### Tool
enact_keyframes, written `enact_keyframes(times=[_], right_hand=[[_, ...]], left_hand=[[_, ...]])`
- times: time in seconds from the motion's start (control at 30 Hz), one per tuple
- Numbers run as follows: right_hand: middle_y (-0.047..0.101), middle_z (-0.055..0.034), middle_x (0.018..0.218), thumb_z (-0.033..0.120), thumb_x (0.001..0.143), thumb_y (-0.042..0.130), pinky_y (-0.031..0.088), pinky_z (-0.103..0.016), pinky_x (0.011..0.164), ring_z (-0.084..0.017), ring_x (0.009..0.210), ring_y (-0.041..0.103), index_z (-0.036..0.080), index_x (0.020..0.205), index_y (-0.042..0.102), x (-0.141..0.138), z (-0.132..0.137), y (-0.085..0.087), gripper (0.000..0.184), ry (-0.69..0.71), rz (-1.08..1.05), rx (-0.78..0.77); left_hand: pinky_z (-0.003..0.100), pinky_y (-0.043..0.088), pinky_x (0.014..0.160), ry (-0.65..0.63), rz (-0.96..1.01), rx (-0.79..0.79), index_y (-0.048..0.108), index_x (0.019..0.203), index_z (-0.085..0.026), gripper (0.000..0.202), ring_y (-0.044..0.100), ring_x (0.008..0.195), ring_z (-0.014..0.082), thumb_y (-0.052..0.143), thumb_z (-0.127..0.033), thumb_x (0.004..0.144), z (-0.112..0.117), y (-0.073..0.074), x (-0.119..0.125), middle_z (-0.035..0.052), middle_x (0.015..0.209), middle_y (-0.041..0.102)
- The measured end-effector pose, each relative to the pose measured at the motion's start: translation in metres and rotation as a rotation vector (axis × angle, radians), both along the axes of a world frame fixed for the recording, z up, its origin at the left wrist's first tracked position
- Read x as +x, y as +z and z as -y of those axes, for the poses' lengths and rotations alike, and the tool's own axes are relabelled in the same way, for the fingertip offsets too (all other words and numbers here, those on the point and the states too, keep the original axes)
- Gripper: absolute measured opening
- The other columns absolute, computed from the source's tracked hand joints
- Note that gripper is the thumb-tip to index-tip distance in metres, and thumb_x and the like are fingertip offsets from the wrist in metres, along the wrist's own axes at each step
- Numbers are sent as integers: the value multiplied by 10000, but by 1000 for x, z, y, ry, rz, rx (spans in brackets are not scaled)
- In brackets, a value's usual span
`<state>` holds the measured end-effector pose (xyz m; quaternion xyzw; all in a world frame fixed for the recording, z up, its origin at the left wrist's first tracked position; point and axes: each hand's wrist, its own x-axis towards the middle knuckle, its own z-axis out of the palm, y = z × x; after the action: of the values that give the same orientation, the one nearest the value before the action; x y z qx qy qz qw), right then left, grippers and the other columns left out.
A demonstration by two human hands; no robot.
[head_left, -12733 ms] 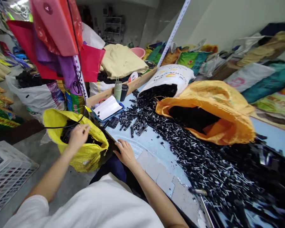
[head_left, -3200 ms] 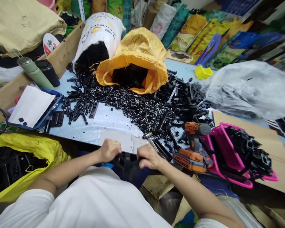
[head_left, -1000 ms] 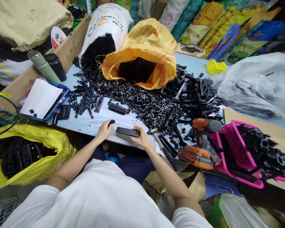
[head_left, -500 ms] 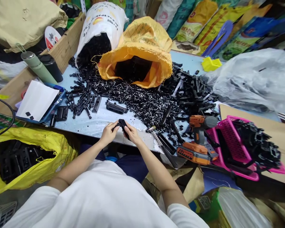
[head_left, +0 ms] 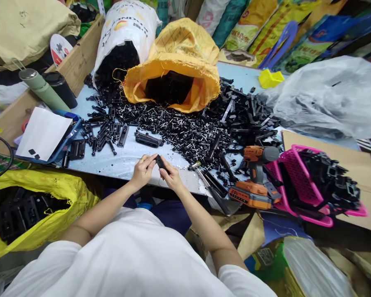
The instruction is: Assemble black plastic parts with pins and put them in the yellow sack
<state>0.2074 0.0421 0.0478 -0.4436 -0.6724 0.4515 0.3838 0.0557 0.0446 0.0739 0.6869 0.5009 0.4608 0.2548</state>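
- Black part: pinched between both hands, just over the table's near edge.
- Left hand grips its left end, right hand the other, fingertips closed on it.
- Best, I'd say: hold it low over the table so a slip lands there.
- Pin pile just beyond; drill to the right.

White short-sleeved T-shirt; forearms bare; thin ring on left hand; dark blue trousers.

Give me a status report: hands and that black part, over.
Left hand and right hand both pinch the black part, over the table near edge. Black pile behind, drill at right, both apart from hands.
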Motion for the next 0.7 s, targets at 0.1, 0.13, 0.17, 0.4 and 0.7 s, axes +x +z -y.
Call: enact_keyframes(times=[0.1,0.13,0.17,0.4,0.7], right_hand=[[594,-50,1055,434,894,441,489,-333,793,-151,801,577,281,1359,427,27,-28,10,490,55,231,-6],[589,-66,1092,419,899,432,467,-356,846,-177,896,570,259,1337,452,43,-42,14,467,-25,321,3],[578,-89,1124,403,905,419,441,-378,887,-202,980,547,226,1310,475,61,-57,18,446,-165,413,11],[469,-350,1141,339,844,537,381,-432,858,-305,1118,432,-53,1068,511,175,-130,34,453,-934,860,-231],[655,-43,898,486,827,567,384,-239,703,-172,820,607,212,962,601,120,-19,15,306,130,878,84]], left_hand=[[356,448,894,103,-120,-144,487,1288,-185,391,549,1011,197,302,-262,952,4,-14,-1,113,1085,568],[381,432,918,136,-200,-192,448,1323,-188,409,533,1059,215,316,-239,939,5,-18,-1,128,1146,543],[412,407,948,127,-303,-219,421,1347,-197,435,508,1108,237,357,-219,917,5,-21,0,139,1206,511],[483,267,1015,-585,-881,-107,558,1184,-253,365,531,1039,220,410,-121,877,-27,-29,4,73,1002,623],[368,356,918,-504,-846,-179,435,1308,-190,411,485,1096,240,375,-254,907,-26,-38,-9,112,1160,545]])
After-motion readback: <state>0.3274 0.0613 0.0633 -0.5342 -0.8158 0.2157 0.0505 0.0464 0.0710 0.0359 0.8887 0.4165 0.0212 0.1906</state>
